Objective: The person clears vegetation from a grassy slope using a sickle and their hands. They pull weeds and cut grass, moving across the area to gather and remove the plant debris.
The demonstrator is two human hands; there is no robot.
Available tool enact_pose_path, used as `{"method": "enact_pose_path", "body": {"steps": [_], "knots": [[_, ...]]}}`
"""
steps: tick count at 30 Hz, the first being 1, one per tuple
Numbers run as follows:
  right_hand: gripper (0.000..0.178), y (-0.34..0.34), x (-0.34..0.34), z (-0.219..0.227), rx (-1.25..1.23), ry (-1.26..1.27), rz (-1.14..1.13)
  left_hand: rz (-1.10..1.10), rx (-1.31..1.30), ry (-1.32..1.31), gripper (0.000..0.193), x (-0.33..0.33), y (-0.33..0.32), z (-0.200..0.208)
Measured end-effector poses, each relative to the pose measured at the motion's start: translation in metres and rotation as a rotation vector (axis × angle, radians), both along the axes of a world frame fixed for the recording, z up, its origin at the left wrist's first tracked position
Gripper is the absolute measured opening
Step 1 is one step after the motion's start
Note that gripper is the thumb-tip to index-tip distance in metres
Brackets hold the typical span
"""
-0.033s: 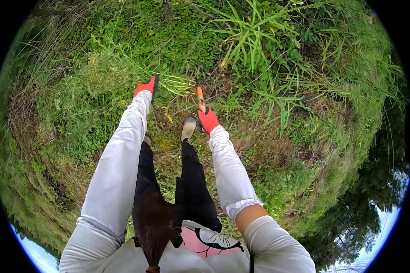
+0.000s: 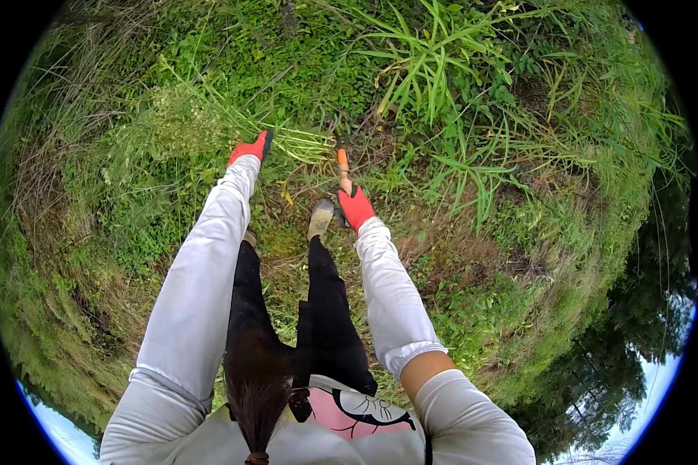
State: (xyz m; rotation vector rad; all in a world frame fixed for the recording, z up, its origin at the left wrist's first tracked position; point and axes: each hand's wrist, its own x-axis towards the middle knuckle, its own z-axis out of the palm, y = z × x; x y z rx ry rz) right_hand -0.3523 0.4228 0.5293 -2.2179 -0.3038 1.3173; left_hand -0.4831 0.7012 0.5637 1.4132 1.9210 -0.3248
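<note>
My left hand, in a red glove with dark palm, is closed around a bunch of cut green stems. The stem ends point right, and the leafy, pale-flowered tops spread out to the left. My right hand, gloved the same way, grips the wooden handle of a sickle with an orange band near its top. Its dark blade lies just beyond the stem ends and is mostly lost against the ground, so its shape is hard to make out.
My muddy shoe stands just left of the right hand. A tall clump of long-leaved plants grows ahead to the right. Dry stalks lie at the far left, low green weeds ahead. Dark trees rise at the lower right.
The sickle's handle has shifted very slightly to the right. The left hand and the stems look almost the same.
</note>
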Motion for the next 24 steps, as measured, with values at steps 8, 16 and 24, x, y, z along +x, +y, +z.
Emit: {"method": "enact_pose_path", "body": {"steps": [8, 16, 24], "knots": [[0.030, -0.053, -0.089, 0.122, -0.017, 0.290, -0.514, 0.352, 0.099, -0.272, 0.055, 0.006, -0.034, -0.045], [0.027, -0.209, -0.086, 0.309, -0.215, 0.531, -0.461, 0.026, 0.223, -0.392, 0.034, -0.163, -0.143, -0.072], [0.038, -0.127, -0.037, 0.283, 0.085, 0.524, -0.701, 0.107, 0.279, 0.248, 0.070, -0.388, -0.131, 0.054]]}}
